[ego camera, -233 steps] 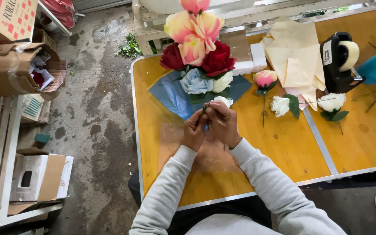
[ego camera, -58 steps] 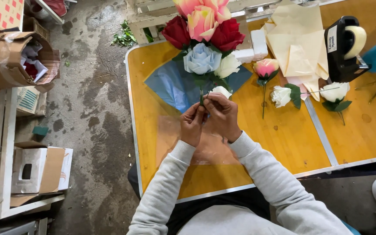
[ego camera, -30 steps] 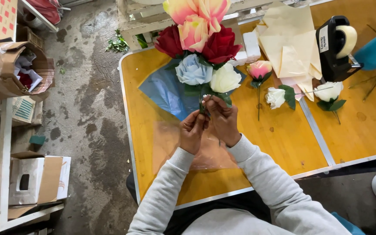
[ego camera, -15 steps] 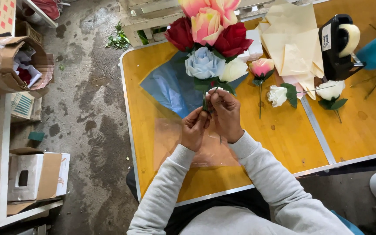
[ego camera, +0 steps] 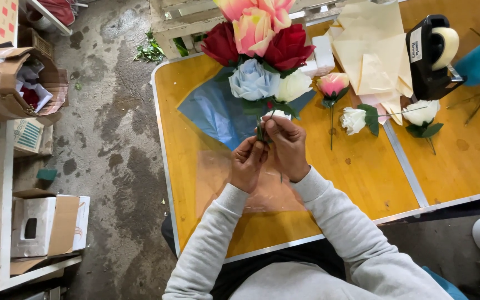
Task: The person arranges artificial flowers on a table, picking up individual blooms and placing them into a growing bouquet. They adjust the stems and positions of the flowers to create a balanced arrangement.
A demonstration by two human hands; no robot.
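Sleeves of grey lead up to both hands at the middle of the orange worktop (ego camera: pixel 206 222): the left hand (ego camera: pixel 246 164) and right hand (ego camera: pixel 288 147) are closed together around the green stems (ego camera: pixel 260 131) of a bouquet (ego camera: pixel 262 55), which rises toward twelve o'clock over blue wrapping paper (ego camera: pixel 212 114). At two o'clock lie loose roses (ego camera: pixel 354 119), cream paper sheets (ego camera: pixel 373 53) and a black tape dispenser (ego camera: pixel 431 55).

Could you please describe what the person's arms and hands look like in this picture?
Both arms are covered by long, loose, light grey sleeves with ribbed cuffs at the wrists. The left hand and right hand are bare: no gloves, rings or watch show.
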